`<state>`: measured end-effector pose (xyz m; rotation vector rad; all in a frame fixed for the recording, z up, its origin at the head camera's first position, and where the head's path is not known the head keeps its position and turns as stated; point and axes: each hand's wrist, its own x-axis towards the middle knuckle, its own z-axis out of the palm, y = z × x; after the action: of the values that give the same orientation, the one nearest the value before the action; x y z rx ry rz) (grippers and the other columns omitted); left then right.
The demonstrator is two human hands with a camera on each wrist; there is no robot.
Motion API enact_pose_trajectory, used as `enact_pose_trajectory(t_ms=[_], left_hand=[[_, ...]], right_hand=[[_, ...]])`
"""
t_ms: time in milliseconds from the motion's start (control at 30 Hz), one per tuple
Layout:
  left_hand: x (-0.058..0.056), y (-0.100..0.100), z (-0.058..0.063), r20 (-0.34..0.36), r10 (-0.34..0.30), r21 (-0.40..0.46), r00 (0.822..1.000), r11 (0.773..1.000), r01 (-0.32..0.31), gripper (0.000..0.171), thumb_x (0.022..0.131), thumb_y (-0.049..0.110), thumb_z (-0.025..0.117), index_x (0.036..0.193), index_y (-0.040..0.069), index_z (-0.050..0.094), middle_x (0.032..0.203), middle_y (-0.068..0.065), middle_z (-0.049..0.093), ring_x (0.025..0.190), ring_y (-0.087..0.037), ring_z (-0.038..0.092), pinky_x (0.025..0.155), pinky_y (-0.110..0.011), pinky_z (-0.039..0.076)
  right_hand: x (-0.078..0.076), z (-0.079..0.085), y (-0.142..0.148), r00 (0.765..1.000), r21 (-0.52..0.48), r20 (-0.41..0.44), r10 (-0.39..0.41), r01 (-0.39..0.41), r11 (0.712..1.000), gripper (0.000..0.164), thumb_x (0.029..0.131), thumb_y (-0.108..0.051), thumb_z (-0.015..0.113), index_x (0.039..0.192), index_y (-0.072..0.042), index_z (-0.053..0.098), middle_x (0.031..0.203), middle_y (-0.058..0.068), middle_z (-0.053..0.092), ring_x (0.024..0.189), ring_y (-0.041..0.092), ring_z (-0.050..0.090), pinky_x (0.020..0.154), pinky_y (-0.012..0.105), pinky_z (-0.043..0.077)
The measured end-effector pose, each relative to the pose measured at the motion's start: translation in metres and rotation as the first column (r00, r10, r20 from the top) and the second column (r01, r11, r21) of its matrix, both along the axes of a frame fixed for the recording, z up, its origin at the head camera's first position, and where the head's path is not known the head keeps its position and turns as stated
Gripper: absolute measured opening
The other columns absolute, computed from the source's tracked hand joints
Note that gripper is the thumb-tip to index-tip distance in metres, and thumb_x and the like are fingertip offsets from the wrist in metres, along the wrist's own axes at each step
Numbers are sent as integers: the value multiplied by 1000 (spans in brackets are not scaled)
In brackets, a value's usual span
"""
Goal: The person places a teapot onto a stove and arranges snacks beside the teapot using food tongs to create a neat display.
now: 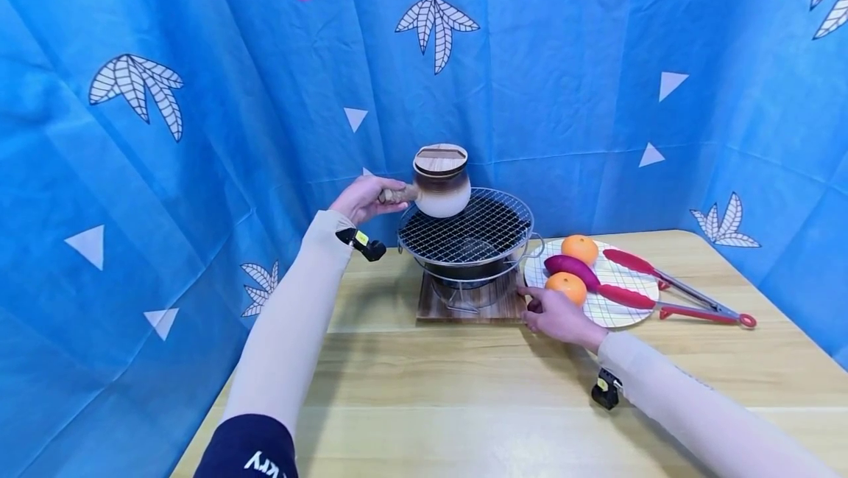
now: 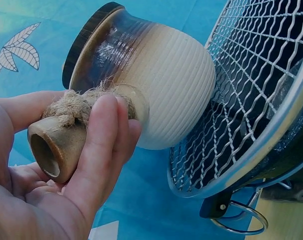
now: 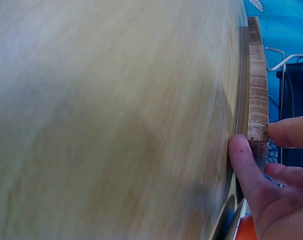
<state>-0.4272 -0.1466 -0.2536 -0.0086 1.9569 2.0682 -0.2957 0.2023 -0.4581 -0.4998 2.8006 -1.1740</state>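
Note:
My left hand point(image 1: 366, 199) grips the rope-wrapped side handle point(image 2: 66, 135) of a small clay teapot point(image 1: 445, 197), brown at the top and white below, with a wooden lid point(image 1: 440, 160). The teapot is over the back left part of a round wire grill rack point(image 1: 486, 231); whether its base touches the mesh cannot be told. My right hand point(image 1: 559, 318) pinches the front right corner of the dark wooden board point(image 3: 257, 85) under the grill stove, thumb and index finger on either side of the corner.
Right of the stove, a checked plate point(image 1: 645, 283) holds two oranges point(image 1: 580, 250) and a purple eggplant-like item point(image 1: 571, 269). Red-tipped tongs point(image 1: 702, 305) lie across the plate, reaching onto the wooden table point(image 1: 424, 397). A blue curtain point(image 1: 550, 80) hangs behind.

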Motion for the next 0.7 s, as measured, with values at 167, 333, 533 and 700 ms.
enact_pose_trajectory(t_ms=[167, 333, 533, 700], left_hand=[[-1, 1, 0, 2, 5, -14, 1000, 1000, -5, 36, 95, 1, 65, 130, -4, 59, 119, -14, 56, 90, -21, 65, 78, -29, 63], [-2, 1, -2, 16, 4, -8, 1000, 1000, -4, 34, 94, 0, 65, 127, -4, 61, 116, -14, 58, 88, -22, 66, 78, -29, 63], [-2, 0, -4, 22, -16, -5, 1000, 1000, 17, 21, 95, 1, 65, 115, -2, 62, 113, -13, 58, 89, -21, 66, 76, -28, 63], [-3, 1, -3, 19, -16, -9, 1000, 1000, 17, 27, 96, 2, 63, 122, -3, 60, 116, -13, 58, 90, -22, 65, 75, -26, 63]], right_hand=[[1, 1, -1, 1000, -1, 1, -7, 7, 1000, 56, 93, -7, 63, 146, 2, 47, 73, 3, 66, 62, 15, 57, 50, 26, 47], [2, 0, -2, 1000, -13, 5, -8, 8, 1000, 57, 93, -7, 63, 146, 3, 47, 74, 4, 66, 62, 15, 57, 50, 26, 46], [3, -3, -3, 1000, -10, 7, -13, 14, 1000, 57, 93, -7, 63, 147, 1, 47, 73, 3, 66, 62, 14, 58, 50, 25, 46], [2, -1, -3, 1000, -7, -9, -20, 20, 1000, 55, 94, -8, 64, 145, 2, 48, 73, 0, 64, 63, 13, 58, 51, 25, 48]])
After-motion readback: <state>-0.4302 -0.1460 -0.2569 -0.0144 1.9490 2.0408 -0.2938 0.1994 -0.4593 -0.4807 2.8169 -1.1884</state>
